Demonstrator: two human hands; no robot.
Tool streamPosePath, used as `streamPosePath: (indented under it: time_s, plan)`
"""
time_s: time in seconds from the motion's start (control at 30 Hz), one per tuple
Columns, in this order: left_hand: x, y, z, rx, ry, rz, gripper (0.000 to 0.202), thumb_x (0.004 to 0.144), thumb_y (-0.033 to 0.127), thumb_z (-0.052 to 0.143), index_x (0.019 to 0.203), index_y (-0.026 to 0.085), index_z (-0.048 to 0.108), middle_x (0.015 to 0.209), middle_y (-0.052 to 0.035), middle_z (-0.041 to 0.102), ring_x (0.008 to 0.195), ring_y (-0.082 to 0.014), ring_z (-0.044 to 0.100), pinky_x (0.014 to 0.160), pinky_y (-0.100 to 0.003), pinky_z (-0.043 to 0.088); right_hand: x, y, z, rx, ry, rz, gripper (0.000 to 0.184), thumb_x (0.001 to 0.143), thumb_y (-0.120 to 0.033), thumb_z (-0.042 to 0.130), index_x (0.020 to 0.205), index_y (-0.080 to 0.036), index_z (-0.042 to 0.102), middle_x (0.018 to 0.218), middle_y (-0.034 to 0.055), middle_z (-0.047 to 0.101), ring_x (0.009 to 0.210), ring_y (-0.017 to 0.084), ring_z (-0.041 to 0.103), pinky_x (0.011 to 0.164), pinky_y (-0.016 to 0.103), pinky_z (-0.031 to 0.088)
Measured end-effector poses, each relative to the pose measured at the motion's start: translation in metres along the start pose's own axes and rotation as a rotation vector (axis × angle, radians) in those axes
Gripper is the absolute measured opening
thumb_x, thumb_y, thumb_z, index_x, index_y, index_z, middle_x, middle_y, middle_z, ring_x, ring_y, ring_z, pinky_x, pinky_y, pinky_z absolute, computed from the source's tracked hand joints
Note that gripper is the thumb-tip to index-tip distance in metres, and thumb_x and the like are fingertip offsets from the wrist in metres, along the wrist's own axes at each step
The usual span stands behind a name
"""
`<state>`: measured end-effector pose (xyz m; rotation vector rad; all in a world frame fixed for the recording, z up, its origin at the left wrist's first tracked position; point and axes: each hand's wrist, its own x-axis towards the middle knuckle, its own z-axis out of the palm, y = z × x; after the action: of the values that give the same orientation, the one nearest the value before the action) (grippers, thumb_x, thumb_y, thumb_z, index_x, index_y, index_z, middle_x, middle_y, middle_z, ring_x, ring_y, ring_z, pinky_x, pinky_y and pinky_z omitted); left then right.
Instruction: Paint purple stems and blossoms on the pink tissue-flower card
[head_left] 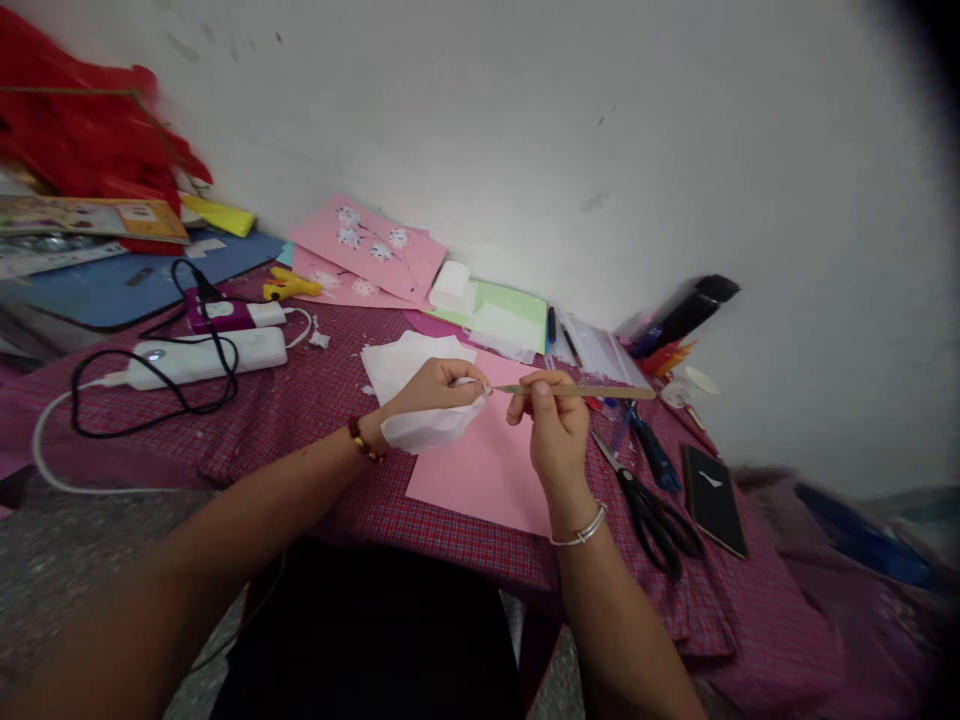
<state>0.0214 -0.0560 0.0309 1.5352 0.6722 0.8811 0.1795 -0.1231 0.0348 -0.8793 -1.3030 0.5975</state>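
In the head view, my left hand (442, 387) pinches a thin white sheet of tissue paper (431, 428), which hangs below the fingers. Held level in my right hand (555, 415) is a slim tan stick (615, 392), perhaps a pencil or brush. Its pointed left end meets the tissue at my left fingertips; whether it presses in is too small to tell. Under both hands lies a pink sheet of paper (480, 480). More white tissue sheets (405, 362) rest behind my left hand, partly covering the pink sheet's corner.
Black-handled scissors (656, 520), a blue-handled tool (656, 455) and a black notebook (716, 500) lie on the right. On the left are a white power strip (210, 358) with cables and a yellow glue gun (291, 285). Pink cards with white blossoms (371, 245) lean against the wall (525, 120).
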Motion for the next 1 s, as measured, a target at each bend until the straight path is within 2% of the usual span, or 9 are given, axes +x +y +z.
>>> streamPosePath:
  time_s: [0.3,0.73,1.0]
  plan:
    - [0.0023,0.0016,0.0019,0.114,0.025,0.061,0.012,0.072,0.022,0.06,0.075,0.012,0.067,0.057,0.0021,0.055,0.05,-0.0059,0.042,0.046,-0.018,0.03,-0.0005,0.0024,-0.0007,0.001,-0.02,0.02,0.016,0.093,-0.034,0.05,0.089,-0.021,0.057,0.059,-0.0051,0.056,0.051,0.009,0.053,0.052,0.023,0.043]
    - [0.0016,0.0018,0.0038,0.15,0.04,0.103,0.012,0.071,0.022,0.059,0.073,0.013,0.067,0.058,0.002,0.056,0.051,-0.0062,0.042,0.047,-0.018,0.032,-0.001,-0.001,0.0005,-0.036,-0.019,0.006,0.015,0.092,-0.034,0.051,0.088,-0.021,0.057,0.058,-0.005,0.055,0.05,0.009,0.052,0.05,0.023,0.043]
    - [-0.0012,0.0071,0.0057,0.159,0.05,0.062,0.012,0.07,0.022,0.06,0.072,0.013,0.066,0.055,0.0025,0.053,0.05,-0.0066,0.041,0.046,-0.018,0.03,0.0006,0.0007,-0.0008,0.002,-0.01,-0.002,0.013,0.093,-0.029,0.051,0.088,-0.02,0.059,0.058,-0.0048,0.055,0.05,0.009,0.051,0.049,0.023,0.043]
